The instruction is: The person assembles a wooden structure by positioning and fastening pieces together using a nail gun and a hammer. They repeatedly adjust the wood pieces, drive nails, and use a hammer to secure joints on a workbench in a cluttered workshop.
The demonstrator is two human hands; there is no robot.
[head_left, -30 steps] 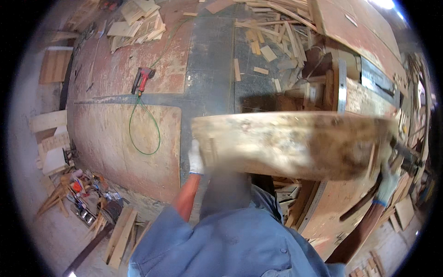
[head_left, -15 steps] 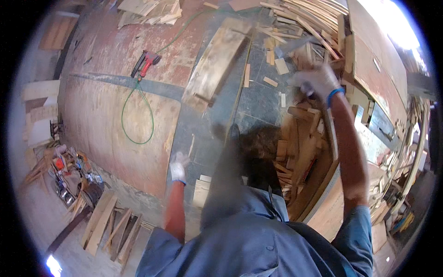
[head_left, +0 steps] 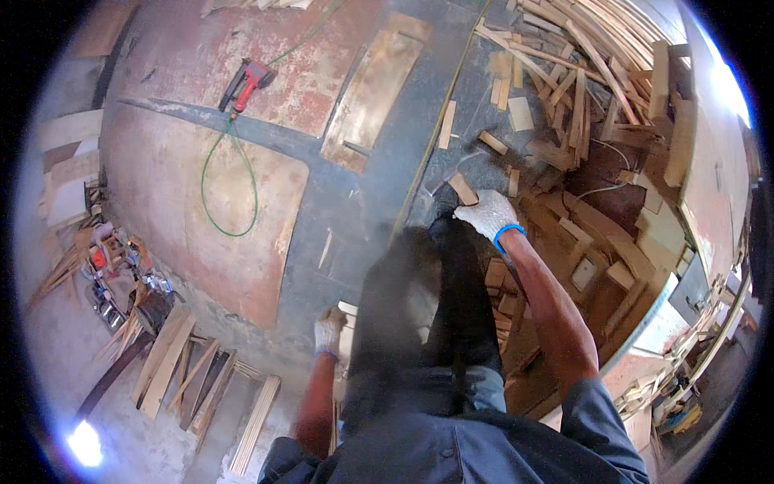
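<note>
Landmark for all positions: the long plank (head_left: 375, 93), which lies flat with a short dark crosspiece or mark near each end.

Right hand (head_left: 488, 216): gloved, positioned to the right of the plank and nearer the person. The fingers wrap around a wooden-handled tool, apparently a hammer (head_left: 463, 189). The handle's rear end is hidden by the glove. The metal head projects toward the plank side, beyond the fingers; this grip presumably keeps the head clear of the hand and free to swing.

Left hand (head_left: 329, 329): gloved, positioned nearer the person than the plank's near end and slightly to its left. The fingers look curled beside a pale wood piece (head_left: 347, 331). Whether they pinch that piece or only rest against it cannot be told.

Surroundings: the red pneumatic nail gun (head_left: 256, 78) lies to the left of the plank, on a worn reddish panel (head_left: 310, 60). The green air hose (head_left: 202, 185) connects to it and forms a loop nearer the person than the plank; the slack probably gives the gun free reach. An offcut pile (head_left: 577, 113) lies to the right of the plank, apart from it, which likely leaves the plank's surface unobstructed.
</note>
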